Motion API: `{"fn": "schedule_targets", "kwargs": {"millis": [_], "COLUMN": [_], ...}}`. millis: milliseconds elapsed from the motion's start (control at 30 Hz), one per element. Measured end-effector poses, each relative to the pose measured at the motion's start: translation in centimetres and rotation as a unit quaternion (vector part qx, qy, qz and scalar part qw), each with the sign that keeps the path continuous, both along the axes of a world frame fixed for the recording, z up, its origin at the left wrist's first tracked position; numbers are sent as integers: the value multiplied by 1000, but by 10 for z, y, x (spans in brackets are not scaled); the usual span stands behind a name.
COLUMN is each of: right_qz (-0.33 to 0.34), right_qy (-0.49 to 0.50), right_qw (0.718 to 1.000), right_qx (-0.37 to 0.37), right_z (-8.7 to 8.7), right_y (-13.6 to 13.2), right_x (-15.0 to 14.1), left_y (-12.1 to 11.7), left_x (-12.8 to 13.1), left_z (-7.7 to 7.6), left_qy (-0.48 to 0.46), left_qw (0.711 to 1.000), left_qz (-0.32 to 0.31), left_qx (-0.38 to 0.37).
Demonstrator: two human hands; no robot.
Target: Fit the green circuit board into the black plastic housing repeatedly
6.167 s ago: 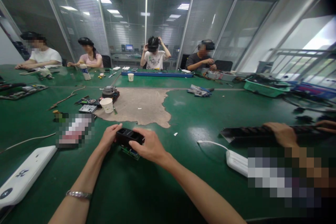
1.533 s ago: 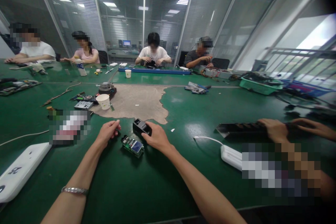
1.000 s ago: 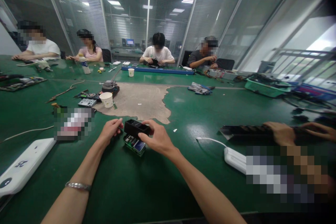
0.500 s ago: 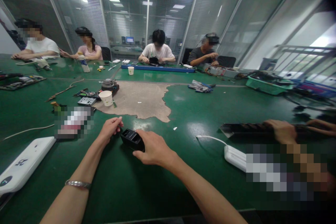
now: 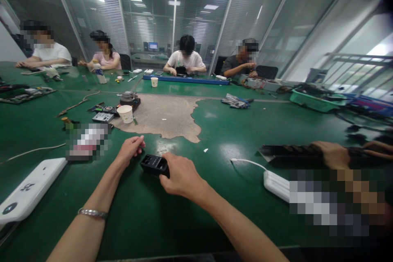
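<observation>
My right hand (image 5: 182, 175) grips the right end of a small black box-shaped device (image 5: 151, 165) with slots and faint light print on its top; thumb and fingers wrap its sides. Just left of it, my left hand (image 5: 132, 149) is closed in a pinch above the green table (image 5: 221, 221). Something small and dark shows at its fingertips, too small to name. A gap separates the left fingertips from the device.
At left lie a white power bank (image 5: 33, 188) and a blurred-out phone-like slab (image 5: 89, 141). Beyond are a paper cup (image 5: 125, 114), circuit parts and bare board (image 5: 172, 118). At right, a co-worker's hand (image 5: 333, 155) rests on a long black part (image 5: 291, 153), near a white cabled block (image 5: 276, 186).
The black device has turned slightly in my right hand, its top now lying more level. My left hand stays pinched in nearly the same place. The view has shifted a little.
</observation>
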State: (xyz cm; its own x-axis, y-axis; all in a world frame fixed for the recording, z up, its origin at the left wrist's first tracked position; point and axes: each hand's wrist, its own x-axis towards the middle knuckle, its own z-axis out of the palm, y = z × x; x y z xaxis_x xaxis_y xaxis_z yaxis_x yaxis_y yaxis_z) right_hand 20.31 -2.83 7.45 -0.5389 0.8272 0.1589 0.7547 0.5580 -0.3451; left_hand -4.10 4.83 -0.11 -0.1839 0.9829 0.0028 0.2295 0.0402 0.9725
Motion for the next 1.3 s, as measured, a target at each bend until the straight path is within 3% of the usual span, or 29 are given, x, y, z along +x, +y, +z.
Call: {"fn": "schedule_targets", "kwargs": {"millis": [267, 500, 767, 967, 1200, 1300], "right_qz": [-3, 20, 35, 4, -31, -70], "right_qy": [5, -96, -98, -26, 126, 147], "right_qw": [1000, 993, 994, 1000, 991, 986], "right_qx": [-27, -70, -42, 4, 15, 29], "right_z": [4, 5, 5, -9, 9, 0], "right_y": [11, 12, 8, 5, 22, 37], "right_x": [10, 14, 8, -4, 6, 12], "left_y": [-1, 0, 2, 1, 0, -1], "left_x": [0, -2, -3, -2, -1, -1], "left_z": [0, -2, -4, -3, -1, -1], "left_qy": [-4, -1, -2, -9, -5, -3], "left_qw": [1000, 1000, 1000, 1000, 1000, 1000], "left_qz": [-3, -3, -9, -8, 0, -5], "left_qx": [1, -3, -6, 2, -3, -6]}}
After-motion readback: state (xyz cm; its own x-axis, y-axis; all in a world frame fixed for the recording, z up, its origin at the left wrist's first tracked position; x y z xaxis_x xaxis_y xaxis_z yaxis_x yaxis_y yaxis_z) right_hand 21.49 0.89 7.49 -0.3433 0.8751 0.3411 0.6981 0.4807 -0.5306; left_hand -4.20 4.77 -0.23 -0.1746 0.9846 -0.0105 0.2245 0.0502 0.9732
